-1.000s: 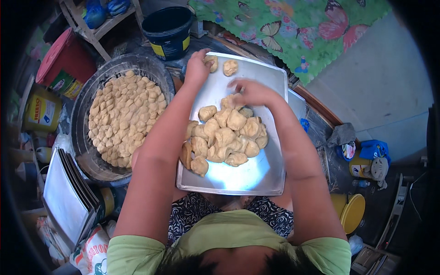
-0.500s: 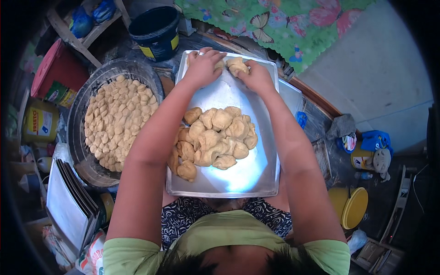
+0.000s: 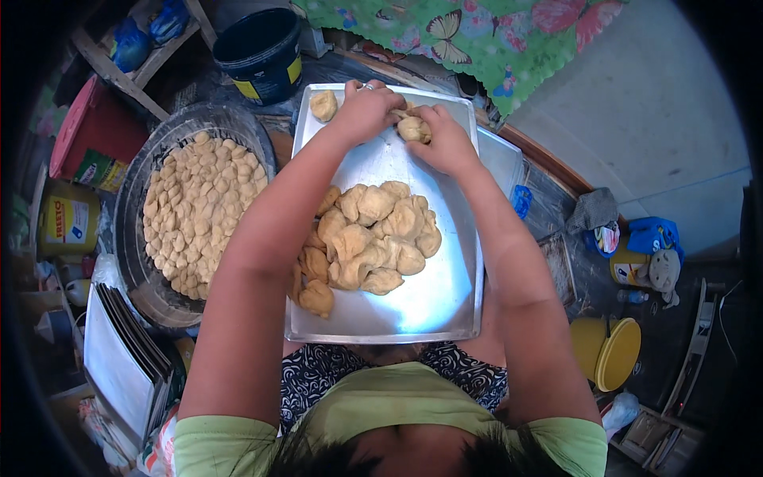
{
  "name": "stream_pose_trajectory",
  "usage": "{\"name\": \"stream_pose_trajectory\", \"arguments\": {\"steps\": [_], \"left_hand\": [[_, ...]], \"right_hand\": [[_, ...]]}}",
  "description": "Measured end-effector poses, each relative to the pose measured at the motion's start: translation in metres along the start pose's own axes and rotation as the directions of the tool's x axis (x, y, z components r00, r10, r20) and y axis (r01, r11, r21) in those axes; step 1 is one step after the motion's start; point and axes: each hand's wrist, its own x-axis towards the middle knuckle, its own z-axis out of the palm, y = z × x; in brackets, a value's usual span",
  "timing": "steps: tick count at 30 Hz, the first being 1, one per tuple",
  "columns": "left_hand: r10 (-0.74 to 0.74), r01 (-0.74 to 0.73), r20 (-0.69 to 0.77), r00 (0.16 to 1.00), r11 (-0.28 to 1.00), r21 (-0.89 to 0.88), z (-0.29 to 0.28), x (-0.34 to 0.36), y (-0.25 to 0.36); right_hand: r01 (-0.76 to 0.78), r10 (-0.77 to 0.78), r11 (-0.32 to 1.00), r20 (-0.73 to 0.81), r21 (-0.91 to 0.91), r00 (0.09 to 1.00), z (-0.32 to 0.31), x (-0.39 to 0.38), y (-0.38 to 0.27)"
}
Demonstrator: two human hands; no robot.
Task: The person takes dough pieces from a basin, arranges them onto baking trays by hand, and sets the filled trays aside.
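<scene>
Right hand point(image 3: 441, 141) clasps pale-tan rounded dough lump point(image 3: 414, 129), upper centre of frame, left hand point(image 3: 367, 114) close beside, grip hidden; lump might tear if pulled, tan knobbly dough heap point(image 3: 372, 237) slide off silver rectangular metal tray point(image 3: 455, 306) if tipped.

Bold printed lettering point(image 3: 60, 216) on the yellow-and-white label point(image 3: 67, 221) of a yellow bucket point(image 3: 70, 218).

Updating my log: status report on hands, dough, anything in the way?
Right hand gripping dough piece. Left hand close beside it, contact unclear. Dough pile on tray, nearer the body. Nothing seen blocking hands.
</scene>
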Motion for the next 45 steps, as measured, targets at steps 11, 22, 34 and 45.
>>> {"name": "stream_pose_trajectory", "arguments": {"steps": [11, 22, 34, 45], "left_hand": [[-0.081, 0.094, -0.103, 0.991, 0.987, 0.134, -0.001, -0.004, 0.016], [-0.099, 0.134, 0.116, 0.988, 0.927, -0.35, 0.0, 0.004, 0.018], [-0.143, 0.159, -0.104, 0.984, 0.974, 0.163, -0.003, -0.02, -0.018], [-0.347, 0.387, -0.272, 0.898, 0.915, 0.11, -0.018, -0.037, -0.026]], "right_hand": [[-0.493, 0.645, 0.7, -0.161, 0.516, 0.747, -0.015, 0.012, 0.045], [-0.525, 0.518, 0.848, 0.102, 0.067, 0.849, -0.003, 0.013, 0.03], [-0.206, 0.228, 0.963, 0.118, -0.175, 0.966, 0.042, 0.034, -0.003], [-0.495, 0.495, 0.869, 0.025, -0.027, 0.868, 0.016, 0.011, 0.039]]}}
